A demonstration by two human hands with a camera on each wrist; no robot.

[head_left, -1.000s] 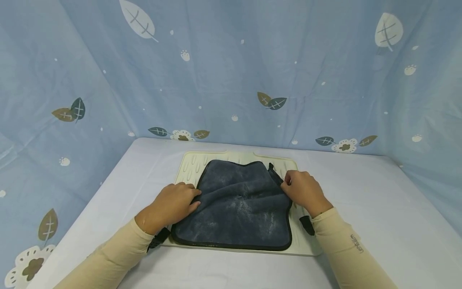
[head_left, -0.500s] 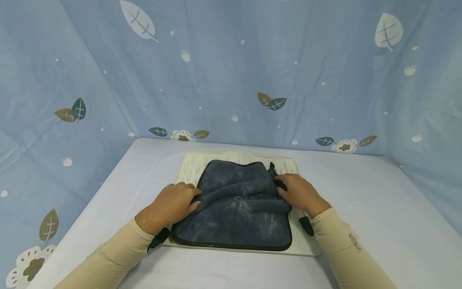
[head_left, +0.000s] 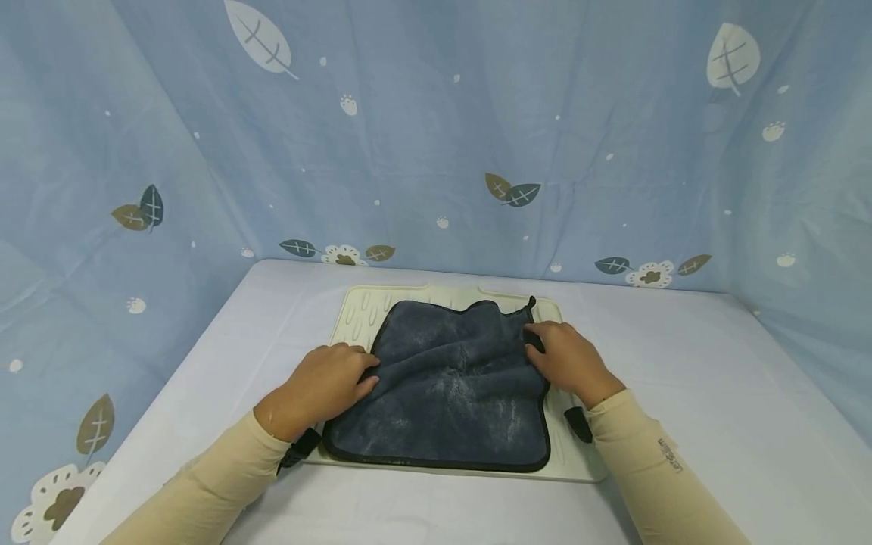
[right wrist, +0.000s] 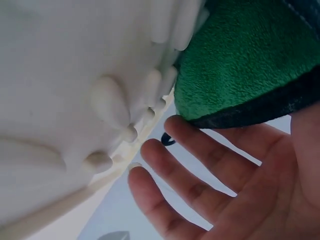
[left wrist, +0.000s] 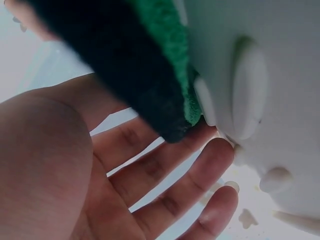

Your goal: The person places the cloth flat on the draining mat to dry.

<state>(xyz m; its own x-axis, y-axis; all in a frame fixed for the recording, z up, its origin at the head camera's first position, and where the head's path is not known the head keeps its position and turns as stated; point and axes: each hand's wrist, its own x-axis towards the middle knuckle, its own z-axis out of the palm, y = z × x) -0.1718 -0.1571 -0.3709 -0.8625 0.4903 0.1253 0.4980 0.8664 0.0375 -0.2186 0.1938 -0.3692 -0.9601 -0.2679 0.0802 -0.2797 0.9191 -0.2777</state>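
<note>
A dark blue-grey cleaning cloth (head_left: 443, 424) with black edging lies wrinkled on a cream ridged drying mat (head_left: 359, 312). Its underside shows green in both wrist views. My left hand (head_left: 327, 382) rests at the cloth's left edge, thumb and fingertips touching the cloth. In the left wrist view, the fingers stretch below the cloth's border, fairly straight and apart. At the right edge, my right hand (head_left: 572, 362) touches the cloth, with thumb and index finger apart. The right wrist view shows loosely extended fingers (right wrist: 200, 150) beside the green underside. A small loop (head_left: 531, 301) tops the cloth's far right corner.
A white-covered table (head_left: 688, 393) surrounds the mat. Blue leaf-print curtain (head_left: 422, 136) hangs behind and along both sides. Black straps of the wrist cameras (head_left: 578, 425) show beside the beige sleeves (head_left: 654, 462).
The cloth's far right corner, folded in before, has opened outward to the right with its loop. My right hand has shifted slightly along that edge. The left hand stays in place.
</note>
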